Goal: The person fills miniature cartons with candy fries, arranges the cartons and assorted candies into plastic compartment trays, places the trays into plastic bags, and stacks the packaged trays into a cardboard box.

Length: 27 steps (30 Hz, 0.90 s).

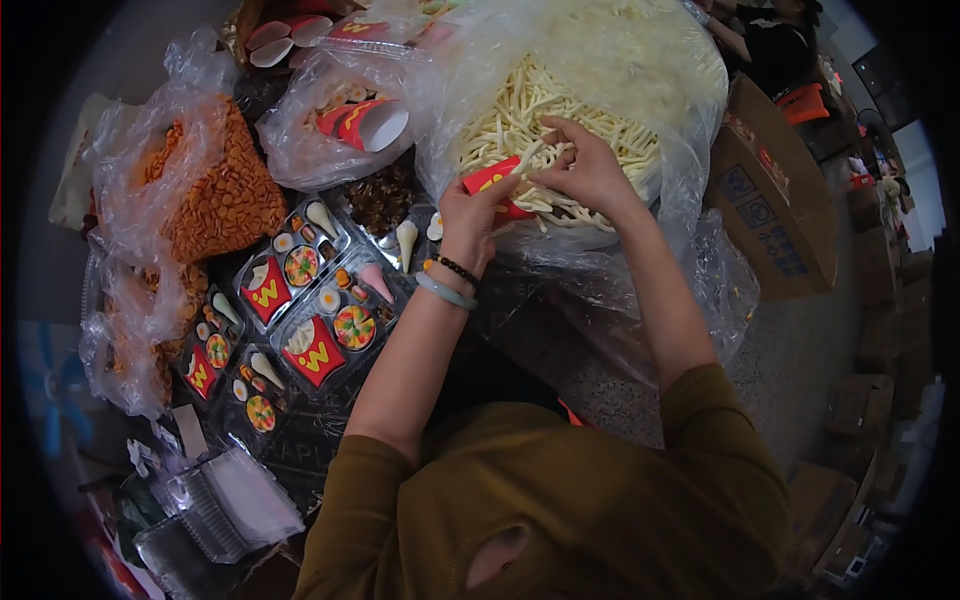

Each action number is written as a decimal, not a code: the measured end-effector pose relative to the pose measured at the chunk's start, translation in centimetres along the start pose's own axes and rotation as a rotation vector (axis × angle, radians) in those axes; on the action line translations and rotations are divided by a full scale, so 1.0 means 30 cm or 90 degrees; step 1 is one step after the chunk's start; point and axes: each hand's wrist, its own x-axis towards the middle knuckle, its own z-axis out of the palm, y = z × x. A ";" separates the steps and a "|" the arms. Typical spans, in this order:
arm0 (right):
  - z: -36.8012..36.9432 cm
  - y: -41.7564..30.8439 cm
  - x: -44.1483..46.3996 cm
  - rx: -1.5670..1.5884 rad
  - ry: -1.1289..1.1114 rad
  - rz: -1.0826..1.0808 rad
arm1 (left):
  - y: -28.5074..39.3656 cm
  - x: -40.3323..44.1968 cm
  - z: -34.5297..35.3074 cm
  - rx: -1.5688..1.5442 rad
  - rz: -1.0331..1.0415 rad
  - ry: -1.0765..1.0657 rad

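My left hand [468,218] is closed around a small red french fry carton [497,180] with a yellow mark, held over a big plastic bag [680,70]. Toy french fries [535,95], pale and stick-like, fill that bag. At the carton's mouth, the fingers of my right hand [592,172] pinch a few of the fries. A dark bead bracelet and a pale bangle circle my left wrist. Left of my forearm lie clear trays [340,285] holding filled red cartons [314,350], toy pizzas [354,327], eggs and ice cream cones.
A bag of orange pieces [225,185] stands at the left. Behind the trays, another bag holds an unfilled red carton [380,125]. Clear plastic lids [225,500] are stacked at lower left. A cardboard box [770,200] stands right of the fries; another person [775,45] is at upper right.
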 end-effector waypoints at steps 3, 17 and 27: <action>-0.003 -0.014 -0.024 -0.027 -0.038 -0.055 | -0.001 0.003 0.001 -0.074 -0.018 -0.046; -0.080 -0.025 0.029 0.153 0.217 0.000 | 0.000 0.011 -0.015 -0.155 -0.142 -0.154; -0.070 0.072 -0.032 0.369 -0.240 0.183 | -0.006 0.061 -0.077 -0.206 -0.216 -0.218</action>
